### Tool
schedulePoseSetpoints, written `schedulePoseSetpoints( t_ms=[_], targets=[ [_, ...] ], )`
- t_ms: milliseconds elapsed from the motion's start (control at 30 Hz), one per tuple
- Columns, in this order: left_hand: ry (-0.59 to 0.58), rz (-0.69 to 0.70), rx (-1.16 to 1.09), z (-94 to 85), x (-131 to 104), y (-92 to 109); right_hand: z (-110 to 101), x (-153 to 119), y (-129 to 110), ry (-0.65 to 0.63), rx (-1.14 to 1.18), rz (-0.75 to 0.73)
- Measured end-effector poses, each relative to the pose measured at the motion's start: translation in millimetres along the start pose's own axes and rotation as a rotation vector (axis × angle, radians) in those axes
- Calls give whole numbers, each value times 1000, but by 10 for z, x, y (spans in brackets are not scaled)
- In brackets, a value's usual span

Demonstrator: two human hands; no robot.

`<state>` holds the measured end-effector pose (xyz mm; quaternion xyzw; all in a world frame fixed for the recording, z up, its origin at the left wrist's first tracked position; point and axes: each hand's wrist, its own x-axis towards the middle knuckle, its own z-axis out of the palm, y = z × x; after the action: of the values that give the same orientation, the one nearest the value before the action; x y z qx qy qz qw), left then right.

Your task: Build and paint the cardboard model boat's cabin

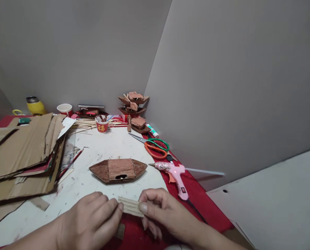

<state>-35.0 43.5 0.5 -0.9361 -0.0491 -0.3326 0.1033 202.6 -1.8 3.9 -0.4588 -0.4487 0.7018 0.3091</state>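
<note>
Near the front edge of the table, a small strip of corrugated cardboard (130,206) is held between both hands. My left hand (94,218) is closed, with thumb and fingers at the strip's left end. At the other end, my right hand (165,210) pinches it between thumb and forefinger. Just beyond my hands lies a brown model boat (121,169) with a covered middle and pointed ends; a dark opening shows in its near side. A pink hot glue gun (176,172) rests to its right, its nozzle close to the boat's tip.
Scissors (156,146) with green and orange handles lie behind the glue gun. Stacked cardboard sheets (22,149) cover the left side. At the back are a paper cup (102,124), thin wooden sticks (86,124), several more model boats (134,100) and a yellow bottle (35,106), near grey walls.
</note>
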Motion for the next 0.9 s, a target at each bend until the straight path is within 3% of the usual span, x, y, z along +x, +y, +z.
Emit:
schedulePoseSetpoints(
  t_ms=[100, 167, 300, 333, 400, 533, 667, 767, 900],
  targets=[
    [46, -272, -100, -36, 88, 49, -31, -2, -42, -29, -99, -12],
    [25, -505, -303, -67, 188, 92, -19, -16, -70, -61, -198, -21],
    [-363, -984, -959, -55, 341, 194, 56, -29, -101, -87, -421, -139],
    [-426, -1085, -1077, -34, 351, 219, 70, -29, -100, -85, -455, -170],
    [-422, -1245, -1247, 13, 342, 261, 80, -32, -88, -77, -489, -205],
    [-284, -1336, -1463, 43, 310, 258, 31, -72, -51, 0, -515, -223],
    [-175, -1371, -1396, -47, 300, 93, -80, -145, -5, 153, -656, -285],
    [-259, -1300, -1158, -105, 248, -91, -143, -179, 73, 201, -770, -277],
    [-533, -1175, -845, -102, 155, -227, -88, -140, 177, 40, -953, -276]
  ],
)
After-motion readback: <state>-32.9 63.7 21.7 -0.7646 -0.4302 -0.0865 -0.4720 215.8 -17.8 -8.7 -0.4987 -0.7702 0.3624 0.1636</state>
